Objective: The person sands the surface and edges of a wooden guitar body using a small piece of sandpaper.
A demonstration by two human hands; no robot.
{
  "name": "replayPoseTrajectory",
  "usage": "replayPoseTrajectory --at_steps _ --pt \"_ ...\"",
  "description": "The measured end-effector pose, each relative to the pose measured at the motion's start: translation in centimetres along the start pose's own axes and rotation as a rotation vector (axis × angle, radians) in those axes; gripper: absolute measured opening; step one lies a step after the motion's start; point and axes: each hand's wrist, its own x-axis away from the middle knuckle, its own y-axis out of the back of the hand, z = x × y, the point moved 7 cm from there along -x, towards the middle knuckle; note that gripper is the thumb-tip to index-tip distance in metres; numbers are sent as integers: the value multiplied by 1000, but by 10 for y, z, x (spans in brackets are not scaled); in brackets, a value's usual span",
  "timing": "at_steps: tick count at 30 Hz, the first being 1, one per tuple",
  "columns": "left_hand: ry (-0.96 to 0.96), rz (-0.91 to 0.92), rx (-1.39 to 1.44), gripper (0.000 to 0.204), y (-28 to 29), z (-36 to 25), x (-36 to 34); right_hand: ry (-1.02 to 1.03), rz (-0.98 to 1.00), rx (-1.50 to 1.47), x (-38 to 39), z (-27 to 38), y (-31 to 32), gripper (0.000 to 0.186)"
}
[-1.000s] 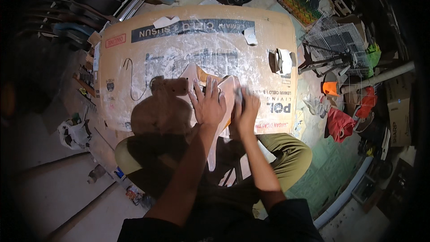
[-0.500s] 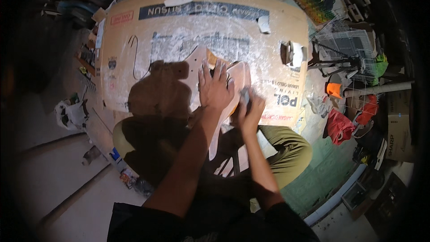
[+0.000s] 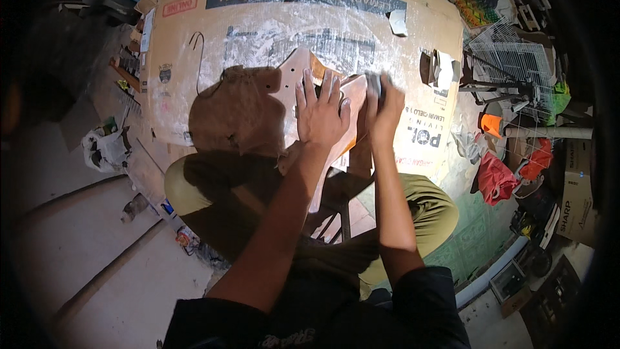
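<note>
A flat, shaped wooden piece point(image 3: 294, 68) with pointed corners and small drilled holes lies over the near part of a cardboard sheet point(image 3: 174, 39). It looks like a guitar body, though my arms and hands cover much of it. My left hand point(image 3: 321, 116) rests flat on its middle, fingers spread. At its right edge, my right hand point(image 3: 387, 106) is closed around a small grey block point(image 3: 374, 85), perhaps a sanding block, smeared by motion. Pale dust coats the cardboard around the wood.
Loose white scraps point(image 3: 397, 22) and a thin bent wire point(image 3: 201, 58) lie on the cardboard. To the right are a wire rack point(image 3: 516, 61), a red bag point(image 3: 497, 178) and a cardboard box point(image 3: 577, 200). A white plastic bag point(image 3: 105, 148) sits at left. My crossed legs are below.
My right hand has moved away from me along the wood's right edge with the grey block. My left hand stays flat on the wood. The whole view has shifted slightly.
</note>
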Motion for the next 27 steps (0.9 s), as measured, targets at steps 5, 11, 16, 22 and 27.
replayPoseTrajectory --at_steps 5,11,16,22,27 --pt "26 -8 0 56 -3 6 -3 19 -13 60 61 -1 8 38" --pt "-4 -12 -4 57 -4 2 -3 4 28 -22 16 -7 4 39" --pt "21 4 3 58 -4 5 -4 28 -16 47 45 -4 8 40" --pt "19 6 -17 56 -4 6 -2 59 59 -13 40 -8 8 40" --pt "24 11 -10 56 -3 4 -2 40 13 35 25 3 4 36"
